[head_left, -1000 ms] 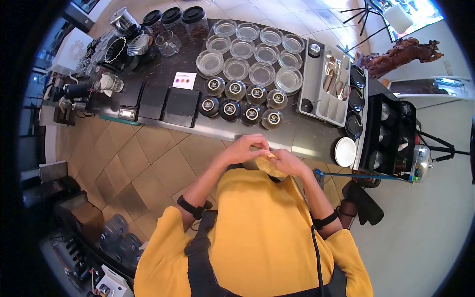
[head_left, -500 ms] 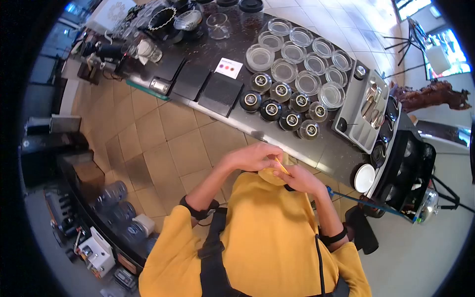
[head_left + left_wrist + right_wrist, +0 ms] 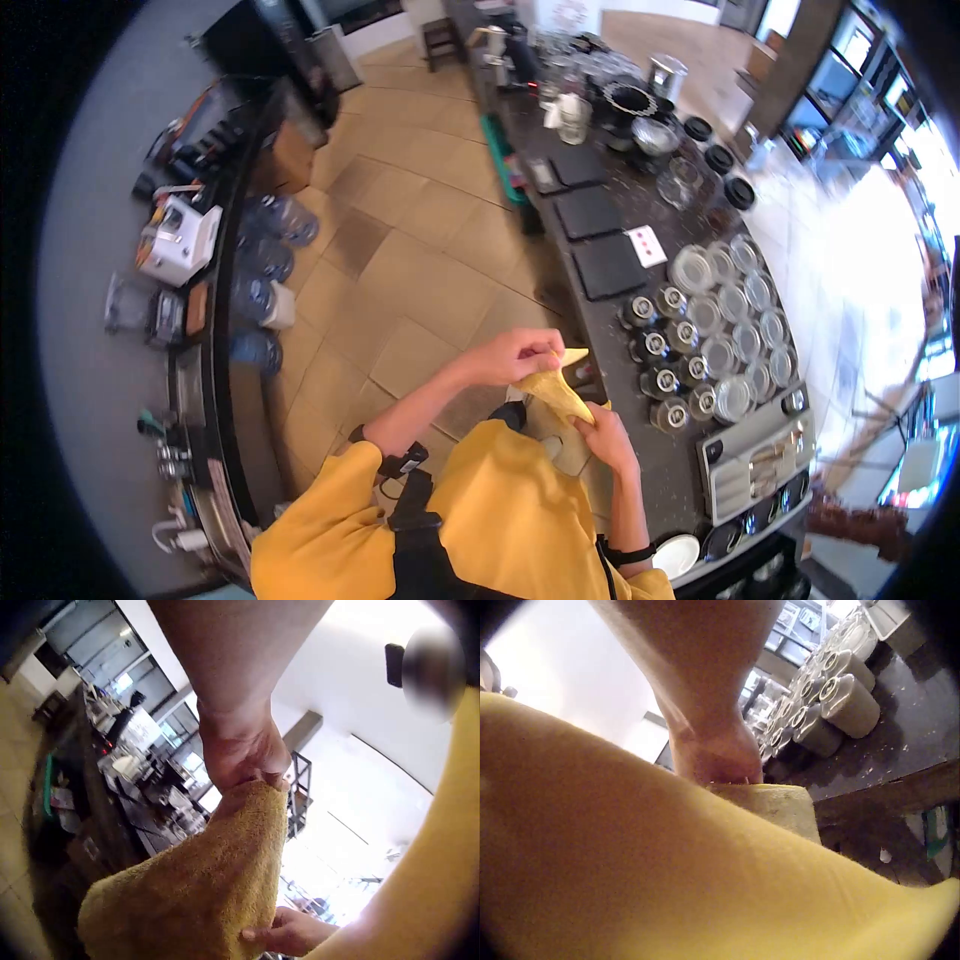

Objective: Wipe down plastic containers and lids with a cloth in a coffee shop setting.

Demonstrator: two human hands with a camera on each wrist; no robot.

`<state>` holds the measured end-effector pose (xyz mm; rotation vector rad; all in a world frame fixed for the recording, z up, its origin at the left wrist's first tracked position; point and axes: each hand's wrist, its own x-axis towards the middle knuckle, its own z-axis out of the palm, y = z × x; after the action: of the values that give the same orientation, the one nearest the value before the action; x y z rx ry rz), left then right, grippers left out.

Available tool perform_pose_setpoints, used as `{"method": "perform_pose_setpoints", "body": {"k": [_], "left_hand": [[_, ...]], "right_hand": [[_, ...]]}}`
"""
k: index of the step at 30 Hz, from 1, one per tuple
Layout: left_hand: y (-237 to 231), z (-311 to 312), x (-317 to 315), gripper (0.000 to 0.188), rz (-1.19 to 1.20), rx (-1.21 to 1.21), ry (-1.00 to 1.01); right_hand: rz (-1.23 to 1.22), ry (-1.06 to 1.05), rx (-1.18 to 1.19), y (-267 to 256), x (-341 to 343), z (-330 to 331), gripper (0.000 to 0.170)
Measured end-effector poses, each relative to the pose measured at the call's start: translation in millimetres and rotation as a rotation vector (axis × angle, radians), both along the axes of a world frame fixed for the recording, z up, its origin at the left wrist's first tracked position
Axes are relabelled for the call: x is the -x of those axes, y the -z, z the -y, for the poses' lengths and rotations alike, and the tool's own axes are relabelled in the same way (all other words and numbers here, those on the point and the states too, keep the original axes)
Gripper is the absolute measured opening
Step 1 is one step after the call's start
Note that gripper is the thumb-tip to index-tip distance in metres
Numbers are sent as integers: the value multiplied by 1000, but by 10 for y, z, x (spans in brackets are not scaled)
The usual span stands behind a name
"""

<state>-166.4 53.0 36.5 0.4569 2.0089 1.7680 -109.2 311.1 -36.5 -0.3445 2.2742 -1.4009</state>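
Well, both my hands are on a single yellow terry cloth (image 3: 545,385), which hangs in the air in front of my yellow shirt (image 3: 460,485), beside the counter. My left hand (image 3: 518,357) pinches its upper end, fingers curled in to the thumb, with a pointed corner of the fabric poking out past them. My right hand (image 3: 607,441) pinches the lower end, thumb lying against the pile, so the cloth spans the gap between the two (its fuzzy nap shows best from my left wrist, where it falls broad and loose). The dark countertop (image 3: 662,475) runs along my right, and on it small lidded jars with round labels (image 3: 660,380) stand just beside clear round containers (image 3: 720,355). Nearer me sit a grey cutlery tray (image 3: 735,487) and a white round dish (image 3: 675,556); farther off, a white card with red dots (image 3: 646,247) lies near the jars
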Motion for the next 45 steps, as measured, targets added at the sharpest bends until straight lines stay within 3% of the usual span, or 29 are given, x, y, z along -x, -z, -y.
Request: {"method": "perform_pose_setpoints", "body": {"k": [2, 7, 14, 18, 22, 24, 29, 35, 38, 43, 45], "left_hand": [[-158, 300, -216, 14, -2, 3, -136], [-327, 1010, -736, 14, -119, -15, -666], [-239, 2280, -1264, 15, -184, 14, -1046], [-195, 3110, -1463, 16, -211, 0, -1252], [-33, 4006, -1591, 19, -254, 15, -1325], [-20, 4368, -1589, 21, -270, 5, -1415], [93, 5073, -1366, 17, -257, 20, -1450], [301, 5664, -753, 16, -283, 137, -1533], [293, 5984, -370, 15, -440, 272, -1543], [195, 6478, 275, 17, -113, 131, -1662], [230, 6714, 552, 16, -147, 126, -1670]], "right_hand": [[148, -110, -171, -19, 64, 139, 22], [157, -329, -121, 92, 317, 605, 26], [97, -534, -110, 346, 811, 1644, 34], [175, -476, -109, -125, 999, 2564, 31], [181, -407, -64, 1, 1330, 3399, 35], [251, -299, 76, -115, 1448, 3810, 33], [226, -191, 356, 2, 1876, 4530, 26], [170, -174, 316, -226, 2561, 5143, 26], [138, -210, 351, -169, 3075, 5547, 26], [93, -314, 374, -42, 3984, 6364, 27], [93, -355, 345, -134, 4355, 6675, 27]]}}
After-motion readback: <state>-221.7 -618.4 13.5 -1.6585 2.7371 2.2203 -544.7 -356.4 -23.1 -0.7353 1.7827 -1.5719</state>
